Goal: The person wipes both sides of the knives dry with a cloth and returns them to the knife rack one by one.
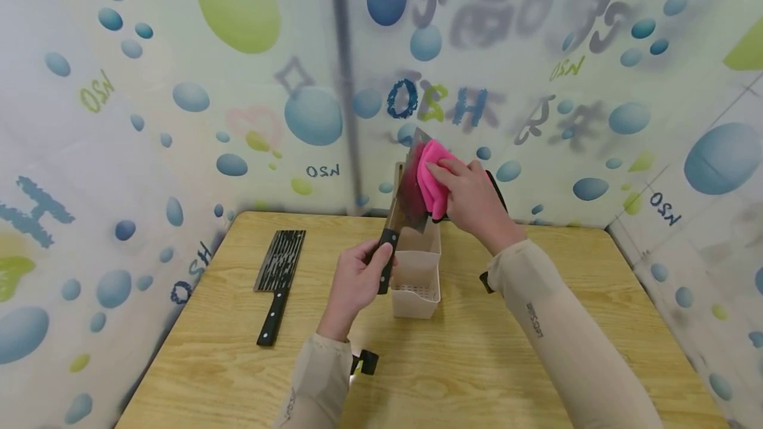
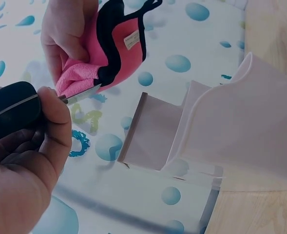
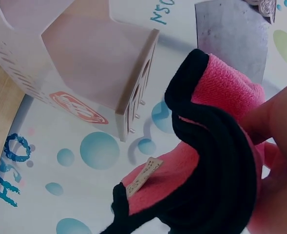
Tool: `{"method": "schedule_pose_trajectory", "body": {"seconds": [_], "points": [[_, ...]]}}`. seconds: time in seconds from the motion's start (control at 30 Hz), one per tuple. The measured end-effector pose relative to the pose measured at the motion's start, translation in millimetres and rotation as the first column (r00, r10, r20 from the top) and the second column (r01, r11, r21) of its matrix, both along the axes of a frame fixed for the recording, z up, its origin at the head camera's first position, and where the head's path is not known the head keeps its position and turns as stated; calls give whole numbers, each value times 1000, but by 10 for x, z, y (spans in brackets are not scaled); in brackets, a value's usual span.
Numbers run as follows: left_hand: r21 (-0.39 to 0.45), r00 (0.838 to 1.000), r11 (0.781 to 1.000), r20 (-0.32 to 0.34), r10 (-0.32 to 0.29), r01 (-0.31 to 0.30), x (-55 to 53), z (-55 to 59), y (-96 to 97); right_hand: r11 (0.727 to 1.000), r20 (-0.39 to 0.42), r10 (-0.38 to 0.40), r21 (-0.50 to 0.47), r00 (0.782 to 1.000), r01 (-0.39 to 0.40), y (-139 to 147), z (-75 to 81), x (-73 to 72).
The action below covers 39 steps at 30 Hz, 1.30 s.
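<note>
My left hand (image 1: 357,283) grips the black riveted handle of a cleaver (image 1: 411,187), its broad blade raised and tilted over the holder. A pink cloth with black edging (image 1: 436,174) is pinched in my right hand (image 1: 477,200) and lies against the blade's right face. In the left wrist view the cloth (image 2: 128,48) shows a white label and a black loop, and the thumb presses along the handle (image 2: 14,109). Behind the cloth in the right wrist view, part of the grey blade (image 3: 231,39) shows. Directly below stands a beige knife holder (image 1: 415,303) with stepped compartments.
A second cleaver (image 1: 280,283), its blade patterned in black and silver, lies on the left of the wooden table (image 1: 477,363), handle toward me. A bubble-printed curtain (image 1: 286,171) rises behind the table's back edge and along both sides.
</note>
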State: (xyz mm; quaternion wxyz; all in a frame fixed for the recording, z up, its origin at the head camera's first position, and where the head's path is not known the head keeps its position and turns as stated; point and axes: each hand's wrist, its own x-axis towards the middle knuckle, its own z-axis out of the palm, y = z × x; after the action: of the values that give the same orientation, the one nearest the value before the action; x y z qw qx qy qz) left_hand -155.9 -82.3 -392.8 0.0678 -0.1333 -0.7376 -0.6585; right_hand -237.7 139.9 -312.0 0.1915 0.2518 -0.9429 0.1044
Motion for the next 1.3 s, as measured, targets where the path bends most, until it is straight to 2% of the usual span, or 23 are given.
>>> {"method": "schedule_pose_trajectory", "body": {"seconds": [0.4,0.83,1.07,1.3], "points": [[16,999,1000,34,12,-12,-8,1,-4,998,-69,49,44,996,-46,-72,-20,139],[127,998,992,55,-2,-5,-3,-3,-6,994,-82,94,61,992,-89,-148,-76,299],[121,998,992,66,16,-24,-12,-11,-8,989,-132,137,68,982,-129,-175,-123,380],[113,997,992,61,41,-48,-20,-7,-10,987,-137,155,72,978,-146,-194,-159,437]]}}
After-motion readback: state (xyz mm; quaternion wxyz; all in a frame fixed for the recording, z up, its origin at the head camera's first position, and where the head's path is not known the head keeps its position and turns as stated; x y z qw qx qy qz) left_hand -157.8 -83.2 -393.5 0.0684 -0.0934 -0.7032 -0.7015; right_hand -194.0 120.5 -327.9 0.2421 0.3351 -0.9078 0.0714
